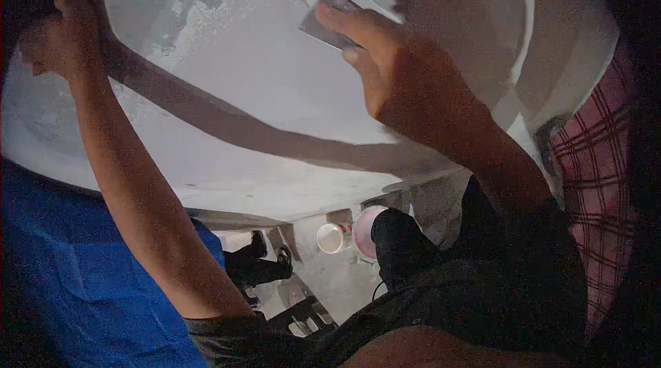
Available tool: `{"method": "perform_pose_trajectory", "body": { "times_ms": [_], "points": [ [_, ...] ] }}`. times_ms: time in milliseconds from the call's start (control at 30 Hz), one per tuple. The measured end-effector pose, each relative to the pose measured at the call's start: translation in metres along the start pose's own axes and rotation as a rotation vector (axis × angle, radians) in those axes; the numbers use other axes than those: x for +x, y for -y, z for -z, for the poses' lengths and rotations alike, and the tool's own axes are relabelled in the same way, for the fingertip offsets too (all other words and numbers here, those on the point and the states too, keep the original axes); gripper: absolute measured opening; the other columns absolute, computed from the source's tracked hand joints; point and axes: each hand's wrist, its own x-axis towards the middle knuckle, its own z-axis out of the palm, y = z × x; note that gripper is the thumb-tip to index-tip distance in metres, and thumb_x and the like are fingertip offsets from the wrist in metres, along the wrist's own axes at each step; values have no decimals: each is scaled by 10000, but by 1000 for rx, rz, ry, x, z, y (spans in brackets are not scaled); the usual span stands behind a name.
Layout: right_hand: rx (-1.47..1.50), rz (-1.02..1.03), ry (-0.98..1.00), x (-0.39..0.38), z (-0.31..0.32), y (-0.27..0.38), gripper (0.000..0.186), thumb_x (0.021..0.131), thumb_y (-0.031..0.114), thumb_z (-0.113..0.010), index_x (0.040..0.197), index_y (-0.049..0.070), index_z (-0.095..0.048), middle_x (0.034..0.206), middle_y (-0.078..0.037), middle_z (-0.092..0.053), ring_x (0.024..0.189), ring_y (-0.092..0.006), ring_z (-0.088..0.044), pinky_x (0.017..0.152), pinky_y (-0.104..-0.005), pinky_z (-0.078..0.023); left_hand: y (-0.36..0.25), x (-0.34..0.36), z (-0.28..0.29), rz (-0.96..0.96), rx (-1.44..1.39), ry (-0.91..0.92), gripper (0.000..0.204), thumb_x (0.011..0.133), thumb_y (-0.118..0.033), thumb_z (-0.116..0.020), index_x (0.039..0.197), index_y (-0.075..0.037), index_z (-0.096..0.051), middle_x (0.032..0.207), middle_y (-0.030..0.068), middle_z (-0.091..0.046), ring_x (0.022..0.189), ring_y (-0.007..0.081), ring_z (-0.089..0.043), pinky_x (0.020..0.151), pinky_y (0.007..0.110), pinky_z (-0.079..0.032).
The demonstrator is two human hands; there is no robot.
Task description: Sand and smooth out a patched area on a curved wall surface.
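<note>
A pale wall (275, 86), patched with white putty over grey, fills the upper part of the view. My right hand (385, 51) presses a flat, dark grey rectangular scraper (330, 20) against its surface, fingers laid over the plate and thumb beneath. A streak of thick white putty lies just beyond the scraper. Raised at the far upper left, my left hand (65, 41) is closed in a fist by the wall's dark left edge. Whatever is in it is dim and blurred. Shadows of both arms fall over the wall.
Below on the concrete floor (337, 282) stand a white bucket (330, 238) and a pink round tub (370, 230). Another person's dark-clad legs (258, 261) show nearby. Blue sheeting (76, 258) hangs at the left, pink checked cloth (599, 196) at the right.
</note>
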Motion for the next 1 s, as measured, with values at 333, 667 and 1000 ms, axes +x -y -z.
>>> {"method": "perform_pose_trajectory", "body": {
  "times_ms": [333,667,1000],
  "points": [
    [-17,40,-53,0,-7,0,438,978,26,-569,1416,23,-551,1346,-240,-630,1241,-378,-628,1048,-430,-530,22,-3,-19,-145,87,-211,944,875,-732,-448,1157,143,-661,1229,442,-557,1160,577,-551,949,719,-414],
    [-32,57,-53,1,-3,-5,457,970,23,-581,1425,45,-548,1345,-255,-620,1169,-401,-661,989,-439,-561,-54,-26,41,-90,-226,-339,724,892,-608,-476,1147,24,-723,1213,335,-647,1155,533,-588,1028,646,-409],
    [-109,123,-85,7,-5,-9,471,966,51,-598,1433,68,-543,1228,-256,-679,942,-400,-731,817,-441,-608,-30,-23,27,-115,-147,-293,857,860,-661,-517,1282,76,-632,1300,373,-552,1231,585,-505,1029,685,-376]
  ]
}}
